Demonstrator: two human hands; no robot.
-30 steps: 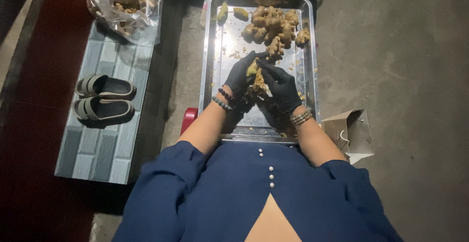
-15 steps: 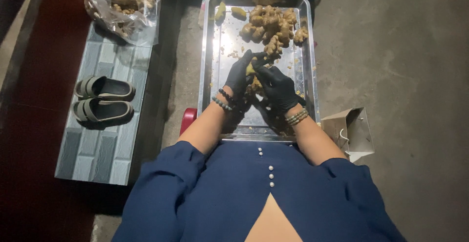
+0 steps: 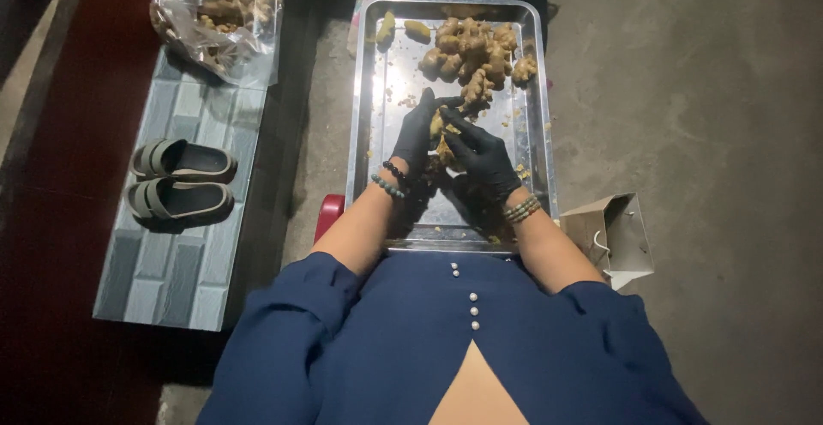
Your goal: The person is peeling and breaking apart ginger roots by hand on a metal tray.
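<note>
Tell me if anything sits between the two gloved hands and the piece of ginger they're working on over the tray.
Nothing visible does. The left hand and right hand, both in black gloves, are already closed around the ginger piece above the metal tray. The ginger pile lies apart, at the tray's far end.

One view only, worn on your head and looking almost straight down over your chest. It sits fairly high: the whole metal tray (image 3: 364, 116) lies ahead of you, mid-frame, with the tiled step (image 3: 184, 245) on the left and the concrete floor (image 3: 711, 116) on the right.
</note>
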